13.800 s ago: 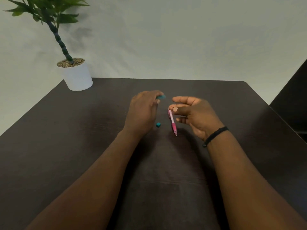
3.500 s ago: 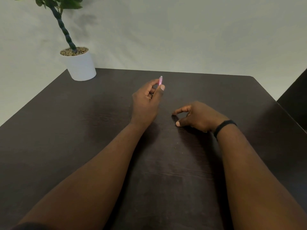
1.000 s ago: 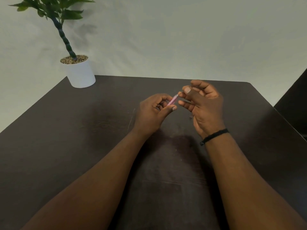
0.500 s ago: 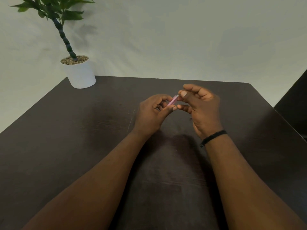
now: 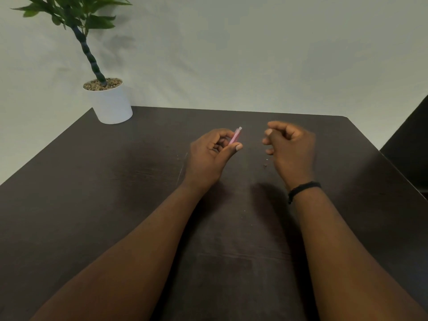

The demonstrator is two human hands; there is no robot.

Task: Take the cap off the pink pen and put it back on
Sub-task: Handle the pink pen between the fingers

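- Dark wood table (image 5: 97, 205): both bare forearms reach across it from the near edge.
- Black band (image 5: 303, 189) on the right wrist.
- Left hand (image 5: 208, 156): thumb and curled fingers pinch the pink pen (image 5: 235, 136), its pale end tilted up and away.
- Right hand (image 5: 289, 147): blurred, fingers loosely curled, apart from the pen; whether it holds the cap cannot be told.
- White pot (image 5: 111, 103) with plant, far left corner.

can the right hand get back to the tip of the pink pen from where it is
Probably yes. The right hand hovers beside the pink pen, whose tip sticks out above the left hand, with only open air over the table between them.
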